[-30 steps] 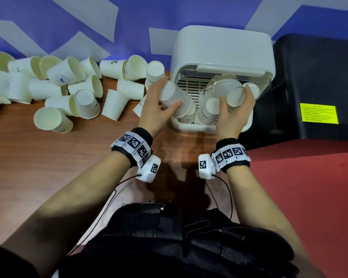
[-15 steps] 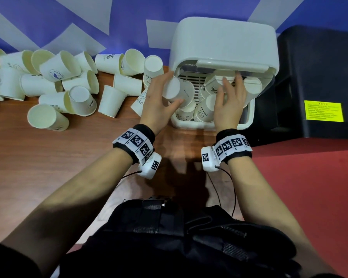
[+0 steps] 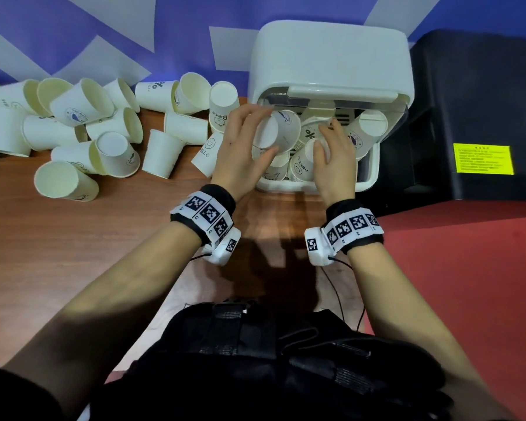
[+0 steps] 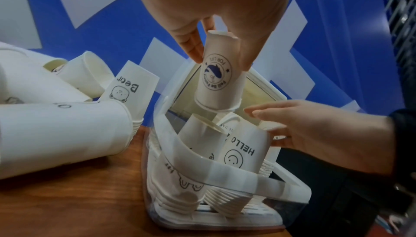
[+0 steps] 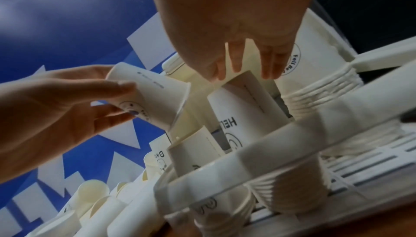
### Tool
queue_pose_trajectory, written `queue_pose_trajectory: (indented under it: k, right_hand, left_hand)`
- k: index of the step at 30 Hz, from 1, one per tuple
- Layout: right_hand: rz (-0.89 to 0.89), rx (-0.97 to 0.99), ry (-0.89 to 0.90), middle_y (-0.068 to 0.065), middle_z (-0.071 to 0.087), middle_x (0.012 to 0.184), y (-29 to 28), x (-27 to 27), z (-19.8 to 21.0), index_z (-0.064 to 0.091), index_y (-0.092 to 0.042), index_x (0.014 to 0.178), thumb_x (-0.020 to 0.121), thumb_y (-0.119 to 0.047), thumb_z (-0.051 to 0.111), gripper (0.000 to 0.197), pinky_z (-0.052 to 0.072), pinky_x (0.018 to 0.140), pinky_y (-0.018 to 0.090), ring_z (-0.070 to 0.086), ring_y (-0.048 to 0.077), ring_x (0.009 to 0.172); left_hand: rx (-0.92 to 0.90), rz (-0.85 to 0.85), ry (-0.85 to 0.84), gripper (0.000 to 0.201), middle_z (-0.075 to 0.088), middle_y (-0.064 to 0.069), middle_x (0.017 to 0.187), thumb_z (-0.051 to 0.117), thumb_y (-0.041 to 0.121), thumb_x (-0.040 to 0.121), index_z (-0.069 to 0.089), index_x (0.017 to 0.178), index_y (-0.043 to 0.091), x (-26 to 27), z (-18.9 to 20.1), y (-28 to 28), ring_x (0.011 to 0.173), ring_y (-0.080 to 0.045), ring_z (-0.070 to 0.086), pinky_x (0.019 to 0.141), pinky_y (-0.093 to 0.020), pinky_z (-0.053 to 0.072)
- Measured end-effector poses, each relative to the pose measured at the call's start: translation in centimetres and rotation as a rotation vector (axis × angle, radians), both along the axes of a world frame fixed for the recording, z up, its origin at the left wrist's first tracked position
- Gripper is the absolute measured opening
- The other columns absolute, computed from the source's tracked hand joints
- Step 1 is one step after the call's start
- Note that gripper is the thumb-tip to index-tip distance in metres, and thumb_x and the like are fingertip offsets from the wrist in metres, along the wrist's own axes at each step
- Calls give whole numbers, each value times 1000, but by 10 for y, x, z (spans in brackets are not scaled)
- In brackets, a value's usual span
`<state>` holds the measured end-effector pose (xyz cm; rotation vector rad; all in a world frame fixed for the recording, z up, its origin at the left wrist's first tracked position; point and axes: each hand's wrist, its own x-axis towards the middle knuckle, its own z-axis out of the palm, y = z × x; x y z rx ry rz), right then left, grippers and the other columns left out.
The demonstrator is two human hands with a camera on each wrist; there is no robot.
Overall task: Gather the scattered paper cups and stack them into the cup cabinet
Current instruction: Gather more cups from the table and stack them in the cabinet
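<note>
L hand reaches fwd at the cabinet's mouth, wrist band twd 6 o'clock, fingers and thumb grasping a whale-print cup by its base end, mouth pointing into the cup cabinet. In the left wrist view that cup hangs mouth-down just above the stacks in the cabinet's tray. R hand lies at 3 o'clock of the L, palm down over the stacks; its fingers press on top of a HELLO cup stack, nearly straight, not wrapped round it.

Vs 0.5 s ago: the held cup has tipped deeper into the opening, and the R hand has dropped from the upper cups to the lower front stack. 1.0 s ago the R hand was round a cup at the cabinet's right side; that cup now sits free at 2 o'clock of the hand.

Scattered cups lie on their sides on the counter, at 9 o'clock of the cabinet; far-left ones are cut off by the frame edge. R fingertips hide behind the stacks in the head view. Right wrist view is blurred, so small print is unreadable. Cabinet's back interior is shadowed under its lid.
</note>
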<state>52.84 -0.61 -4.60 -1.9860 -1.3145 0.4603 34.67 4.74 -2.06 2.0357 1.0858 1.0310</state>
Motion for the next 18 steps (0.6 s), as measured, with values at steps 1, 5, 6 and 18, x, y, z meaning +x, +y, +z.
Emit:
queue_pose_trajectory:
  k: [1, 5, 6, 18]
  right_hand:
    - [5, 33, -8, 7, 37, 151, -5, -2, 0, 53, -12, 133, 98, -19, 42, 37, 19, 117, 35, 31, 24, 139]
    - [-13, 110, -10, 7, 41, 148, -23, -7, 0, 51, -11, 134, 98, -15, 43, 37, 18, 114, 24, 32, 23, 138]
    - [-28, 116, -4, 8, 41, 147, -26, -7, -1, 51, -10, 134, 98, -15, 43, 37, 18, 113, 22, 32, 23, 138]
    - [-65, 217, 52, 10, 53, 131, -43, -3, -3, 52, -3, 130, 97, -9, 46, 34, 31, 109, 22, 43, 16, 125]
  left_hand:
    - [29, -20, 16, 50, 44, -13, 128, 68, 14, 84, 51, 130, 6, 1, 0, 0, 121, -13, 39, 106, -18, 31]
    - [173, -88, 115, 41, 48, -18, 127, 63, 12, 88, 55, 128, 6, 7, -5, 5, 121, -27, 43, 104, -34, 38]
    - [203, -98, 137, 40, 48, -18, 127, 62, 10, 88, 56, 128, 6, 9, -6, 7, 120, -27, 43, 105, -33, 37]
    - [171, -148, 316, 45, 49, -21, 130, 57, 7, 85, 54, 130, 8, 21, -29, 16, 120, -32, 47, 90, -36, 48]
